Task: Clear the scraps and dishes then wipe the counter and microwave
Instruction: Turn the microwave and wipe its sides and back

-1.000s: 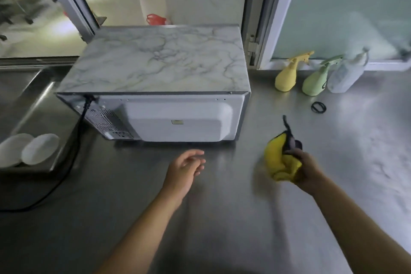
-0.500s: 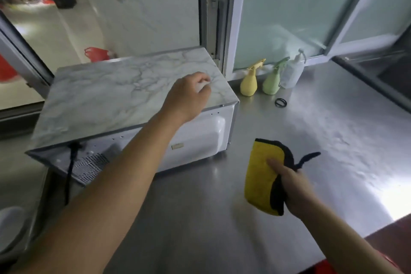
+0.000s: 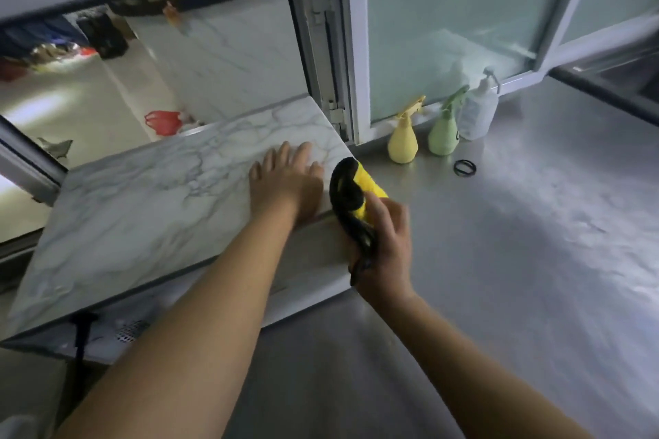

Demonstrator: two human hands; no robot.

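A left hand (image 3: 285, 182), fingers straight and flat, steadies the marble-topped microwave (image 3: 149, 203) on the counter (image 3: 535, 260) while the right hand (image 3: 387, 242) grips a yellow cloth (image 3: 360, 189) at its corner, best swept in overlapping strokes.

Steel counter (image 3: 535, 260) carries the microwave (image 3: 160, 196) (marble-patterned top), three bottles (image 3: 442, 132) and a black ring (image 3: 464, 167).

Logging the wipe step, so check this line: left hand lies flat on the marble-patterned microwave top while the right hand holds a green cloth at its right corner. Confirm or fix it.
One thing is wrong: the cloth is yellow with black trim, not green. The head view shows the right hand holding it at the microwave top's right corner, and the left hand lying flat on that top, as stated.
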